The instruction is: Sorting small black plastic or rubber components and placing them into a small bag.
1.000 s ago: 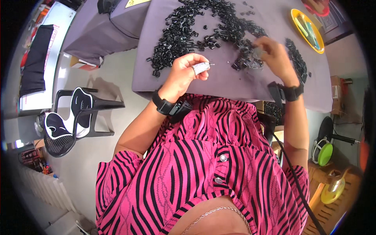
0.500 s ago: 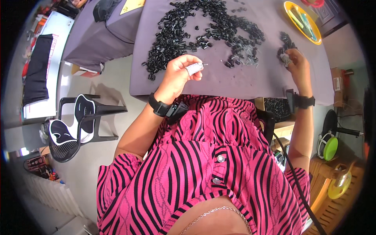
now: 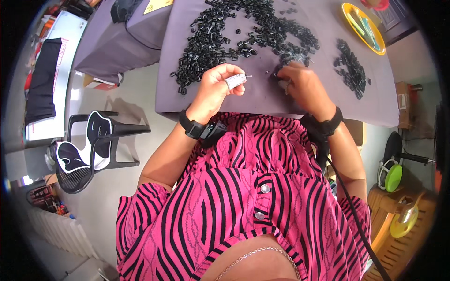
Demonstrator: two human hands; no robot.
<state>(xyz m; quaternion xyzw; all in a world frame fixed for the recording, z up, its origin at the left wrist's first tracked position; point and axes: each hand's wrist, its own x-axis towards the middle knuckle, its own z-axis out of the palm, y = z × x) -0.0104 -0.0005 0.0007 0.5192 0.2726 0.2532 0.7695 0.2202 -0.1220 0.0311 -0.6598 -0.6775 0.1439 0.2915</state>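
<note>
My left hand (image 3: 216,86) is closed in a pinch around a small whitish, wrapped-looking handle (image 3: 236,81). A thin metal pin (image 3: 249,76) sticks out of it to the right. My right hand (image 3: 307,89) is curled over the near edge of the loose pieces, its fingers bent and blurred by motion. Something whitish (image 3: 284,85) shows at its thumb, and what the fingertips grip is hidden. Before both hands spreads a big heap of small black plastic pieces (image 3: 206,49). Thin clear pieces (image 3: 307,58) lie among its right part.
A smaller pile of black pieces (image 3: 351,70) lies to the right on the grey-covered table (image 3: 262,105). A yellow oval tray (image 3: 358,28) with long items stands at the far right. Left of the table is a black chair (image 3: 93,150). A dark cable (image 3: 358,220) runs down beside my right arm.
My right hand has moved left, from the smaller black pile to the near edge of the big heap, uncovering the smaller pile. My left hand has hardly moved and keeps its hold.
</note>
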